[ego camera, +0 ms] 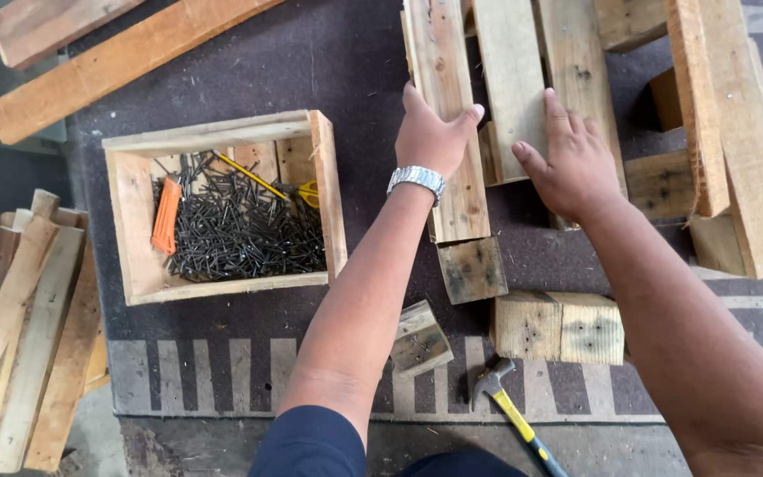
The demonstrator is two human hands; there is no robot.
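Note:
My left hand [430, 134] grips the near part of a long wooden plank [446, 62], thumb on its right edge, a metal watch on the wrist. My right hand [573, 163] lies flat with fingers together on a neighbouring plank [576, 53], its thumb toward the middle plank [509, 79]. The planks lie side by side on a dark mat [328, 53], resting over small wooden blocks [472, 269].
A wooden box [327, 190] of dark nails holds an orange cutter [166, 215] and yellow-handled pliers [302, 190]. A hammer [509, 408] lies at the mat's near edge by loose blocks [558, 327] [419, 338]. Scrap slats [19, 327] are stacked left; more boards [735, 132] lie right.

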